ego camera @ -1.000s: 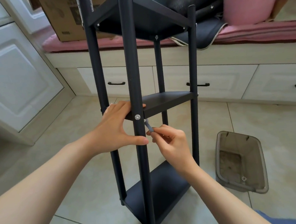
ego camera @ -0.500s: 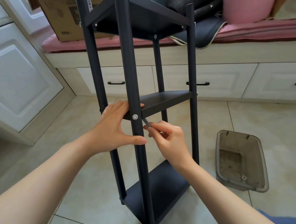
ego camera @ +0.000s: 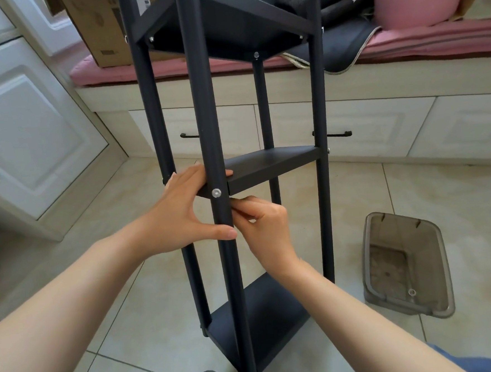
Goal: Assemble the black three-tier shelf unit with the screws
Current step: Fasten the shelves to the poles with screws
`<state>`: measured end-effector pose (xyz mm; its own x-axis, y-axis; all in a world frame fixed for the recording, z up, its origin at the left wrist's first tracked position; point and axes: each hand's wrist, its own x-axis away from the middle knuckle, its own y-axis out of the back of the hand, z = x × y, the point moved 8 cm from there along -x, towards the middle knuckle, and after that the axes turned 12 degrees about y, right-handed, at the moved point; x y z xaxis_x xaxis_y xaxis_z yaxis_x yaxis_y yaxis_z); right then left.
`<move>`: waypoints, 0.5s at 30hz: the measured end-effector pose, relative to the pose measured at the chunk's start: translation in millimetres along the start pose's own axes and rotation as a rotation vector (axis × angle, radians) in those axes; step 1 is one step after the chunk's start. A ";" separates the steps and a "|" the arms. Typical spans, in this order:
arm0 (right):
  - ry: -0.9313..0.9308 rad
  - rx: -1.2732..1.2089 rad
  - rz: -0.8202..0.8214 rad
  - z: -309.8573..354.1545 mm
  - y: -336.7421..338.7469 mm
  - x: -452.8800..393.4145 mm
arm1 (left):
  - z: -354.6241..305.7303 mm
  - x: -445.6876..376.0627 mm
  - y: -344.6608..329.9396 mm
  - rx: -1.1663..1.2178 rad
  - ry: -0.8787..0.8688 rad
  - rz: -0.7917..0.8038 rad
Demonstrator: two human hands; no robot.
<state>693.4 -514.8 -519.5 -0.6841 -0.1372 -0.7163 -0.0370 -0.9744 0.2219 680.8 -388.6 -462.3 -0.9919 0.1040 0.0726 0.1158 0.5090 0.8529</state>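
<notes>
The black three-tier shelf unit (ego camera: pixel 266 169) stands upright on the tiled floor (ego camera: pixel 355 195), right in front of the person, its four posts running up past the top of the view. The left hand (ego camera: pixel 179 213) wraps the near post (ego camera: pixel 204 116) at the middle tier (ego camera: pixel 272 166): the thumb curls across the front of the post below the silver screw (ego camera: pixel 216 192), and the fingers reach round over the corner of that tier. The right hand (ego camera: pixel 266 225) sits just right of the same post, under the middle tier's edge, its fingers bunched together in a pinching grip; whatever it pinches is hidden between the fingertips and the post, so I cannot tell what it is. More screw heads show under the top tier (ego camera: pixel 227 21) and at the foot of the near post. Off to the right a smoky clear plastic bin (ego camera: pixel 441 262) lies on the floor, well apart from the unit. Behind runs a low bench of white drawers (ego camera: pixel 379 124) topped with a pink cushion (ego camera: pixel 403 44), a cardboard box (ego camera: pixel 102 30) and dark fabric.
</notes>
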 end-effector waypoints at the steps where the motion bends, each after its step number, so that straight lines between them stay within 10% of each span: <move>1: 0.008 0.005 -0.015 -0.2 -2.5 -0.2 | 1.1 0.1 -0.1 -0.002 0.005 0.005; 15: 0.014 -0.040 -0.127 -7.3 -36.8 -3.6 | 22.9 -0.2 5.2 0.074 0.048 -0.005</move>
<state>702.6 -479.8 -529.9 -0.6655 -0.0148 -0.7463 -0.0930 -0.9904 0.1025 682.8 -366.4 -469.6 -0.9936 0.0614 0.0944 0.1125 0.5711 0.8131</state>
